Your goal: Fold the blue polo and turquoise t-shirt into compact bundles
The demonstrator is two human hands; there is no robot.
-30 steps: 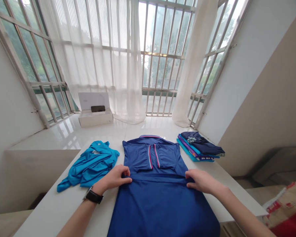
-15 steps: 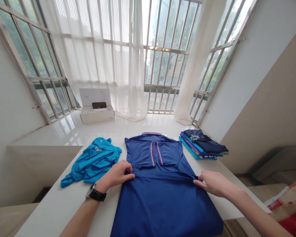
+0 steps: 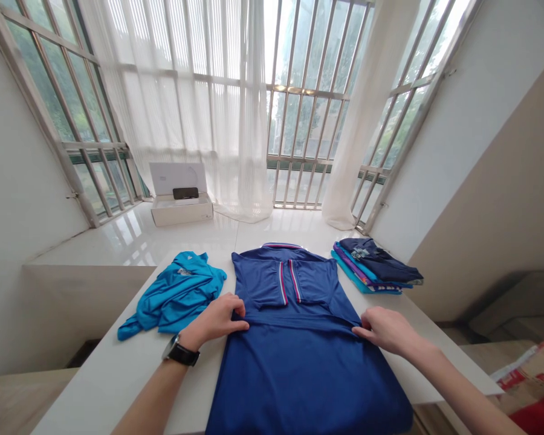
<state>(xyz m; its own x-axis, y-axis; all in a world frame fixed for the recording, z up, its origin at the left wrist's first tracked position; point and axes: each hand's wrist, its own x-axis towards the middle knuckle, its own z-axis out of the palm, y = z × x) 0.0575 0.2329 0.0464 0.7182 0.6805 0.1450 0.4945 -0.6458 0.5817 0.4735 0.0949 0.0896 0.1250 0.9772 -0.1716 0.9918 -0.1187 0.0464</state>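
A navy polo shirt [image 3: 299, 374] lies face down on the white table, collar toward the window. Both its sleeves, edged in red and white stripes, are folded inward over the back. My left hand [image 3: 224, 317] pinches the shirt's left edge at mid-length, a black-strapped watch on that wrist. On the opposite edge, my right hand [image 3: 383, 329] grips the fabric between thumb and fingers. A raised crease runs across the shirt from one hand to the other. Beside my left hand lies a crumpled bright blue shirt [image 3: 174, 296].
A stack of folded clothes [image 3: 376, 266] sits at the table's right far corner. On the white sill behind stands an open white box [image 3: 181, 211] with a dark phone-like object [image 3: 185, 193] on it. Sheer curtains [image 3: 226, 121] hang before barred windows. A paper bag [image 3: 532, 374] is at lower right.
Both hands keep hold of the shirt's edges, with hardly any movement; my right hand's grip has shifted slightly. The whole view has moved a little.
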